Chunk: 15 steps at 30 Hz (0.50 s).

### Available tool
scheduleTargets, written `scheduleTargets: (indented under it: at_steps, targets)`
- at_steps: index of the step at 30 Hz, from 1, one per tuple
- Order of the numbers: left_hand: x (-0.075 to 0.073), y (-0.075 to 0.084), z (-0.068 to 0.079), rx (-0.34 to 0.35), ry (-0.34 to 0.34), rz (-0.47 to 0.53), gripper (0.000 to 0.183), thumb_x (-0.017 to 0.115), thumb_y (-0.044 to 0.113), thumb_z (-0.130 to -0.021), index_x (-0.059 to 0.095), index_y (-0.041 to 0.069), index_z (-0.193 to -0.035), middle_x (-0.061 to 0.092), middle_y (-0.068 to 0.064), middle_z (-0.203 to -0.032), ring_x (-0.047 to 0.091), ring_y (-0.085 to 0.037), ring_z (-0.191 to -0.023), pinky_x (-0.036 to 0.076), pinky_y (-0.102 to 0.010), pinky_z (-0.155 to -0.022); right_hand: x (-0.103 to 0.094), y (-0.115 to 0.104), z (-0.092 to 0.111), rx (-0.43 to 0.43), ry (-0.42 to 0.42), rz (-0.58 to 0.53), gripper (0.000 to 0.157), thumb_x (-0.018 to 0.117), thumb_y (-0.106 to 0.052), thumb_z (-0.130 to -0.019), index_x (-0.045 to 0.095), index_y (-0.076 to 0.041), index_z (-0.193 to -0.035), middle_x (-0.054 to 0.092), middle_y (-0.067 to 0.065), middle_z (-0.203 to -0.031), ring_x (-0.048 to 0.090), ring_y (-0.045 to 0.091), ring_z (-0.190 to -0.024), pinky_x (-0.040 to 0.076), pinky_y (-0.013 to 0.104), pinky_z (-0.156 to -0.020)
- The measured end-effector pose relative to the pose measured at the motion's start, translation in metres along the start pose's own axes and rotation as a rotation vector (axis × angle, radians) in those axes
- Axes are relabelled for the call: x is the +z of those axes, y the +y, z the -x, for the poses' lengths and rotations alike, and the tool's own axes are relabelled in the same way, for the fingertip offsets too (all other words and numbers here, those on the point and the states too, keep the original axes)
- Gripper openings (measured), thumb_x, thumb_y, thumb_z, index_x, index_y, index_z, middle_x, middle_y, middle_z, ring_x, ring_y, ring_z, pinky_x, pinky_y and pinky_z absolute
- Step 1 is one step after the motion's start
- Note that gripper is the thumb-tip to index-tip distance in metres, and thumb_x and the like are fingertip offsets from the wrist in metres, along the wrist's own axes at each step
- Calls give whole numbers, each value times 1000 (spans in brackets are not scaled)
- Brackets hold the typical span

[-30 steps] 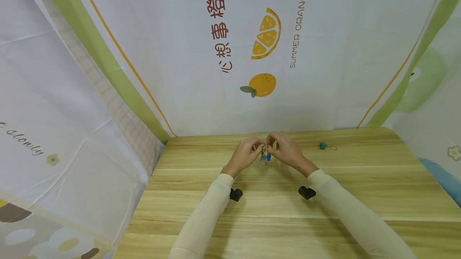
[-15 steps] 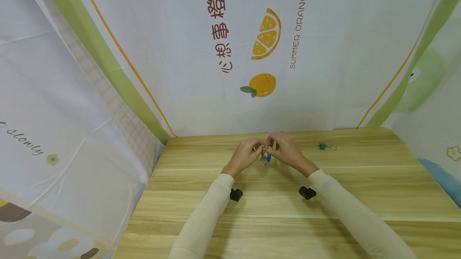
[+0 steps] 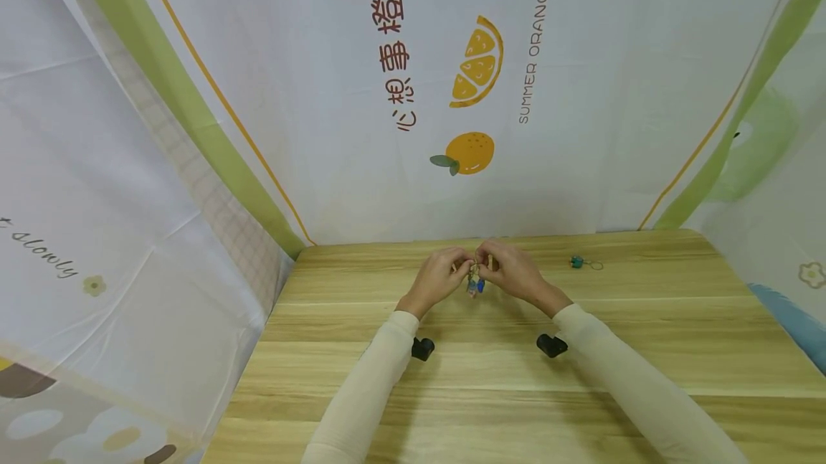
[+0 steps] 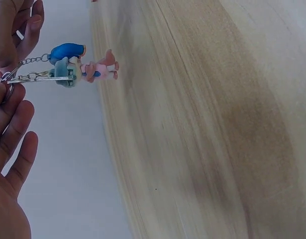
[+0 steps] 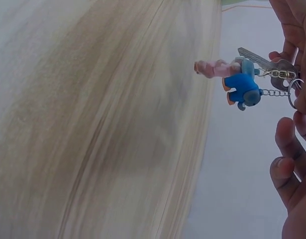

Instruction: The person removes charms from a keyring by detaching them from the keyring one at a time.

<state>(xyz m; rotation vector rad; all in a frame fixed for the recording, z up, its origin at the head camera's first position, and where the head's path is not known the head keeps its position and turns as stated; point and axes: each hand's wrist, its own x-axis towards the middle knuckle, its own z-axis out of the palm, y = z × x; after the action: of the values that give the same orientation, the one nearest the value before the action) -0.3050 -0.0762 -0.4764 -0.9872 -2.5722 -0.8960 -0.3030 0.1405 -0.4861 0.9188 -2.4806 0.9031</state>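
Observation:
Both hands meet over the far middle of the table. My left hand (image 3: 440, 276) pinches metal key rings (image 4: 8, 89) between thumb and fingertips. Opposite it, my right hand (image 3: 513, 272) pinches a split ring (image 5: 292, 93) at the same cluster, fingertips close to the left ones. A blue animal figurine (image 5: 242, 88) hangs there on a short chain. Beside it, also on a chain, dangles a pink figurine (image 5: 217, 68) with a blue-green hat. A metal key (image 5: 257, 58) hangs with them. Fingers partly hide the rings.
A teal keychain (image 3: 576, 262) with its own ring lies at the back right of the wooden table (image 3: 477, 406). Behind the table hangs a white cloth (image 3: 555, 191) with orange prints. Black pieces (image 3: 422, 348) sit by both wrists.
Both hands stay over the same spot with the rings between them. The right hand has shifted slightly downward in the head view, and the hanging figurines have swung a little.

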Motion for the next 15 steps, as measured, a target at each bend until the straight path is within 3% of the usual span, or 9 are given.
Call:
scheduleTargets:
  at_steps: [5,10,15]
  targets:
    - [-2,0,1,-21,3,8,19,62,17,-109,77,8,-117,79,-6,-106,74,-16,-85,59,-23,-75,1,0,-1,13,9,12,7,74,-13,-102,68,-15,-104,69,0,-98,56,5,-69,48,25,-60]
    - [-3,-1,2,-25,19,4,19,63,18,-109,77,8,-117,78,-5,-104,72,-15,-85,59,-24,-75,1,-2,-1,78,16,-6,6,70,-18,-105,72,-15,-110,71,0,-97,52,3,-64,46,25,-58]
    - [-3,-1,3,-24,37,-7,19,63,19,-109,77,9,-116,77,-5,-103,72,-15,-85,58,-23,-74,2,-4,-1,100,26,-8,9,70,-23,-106,73,-14,-107,70,0,-94,51,4,-61,45,25,-56]
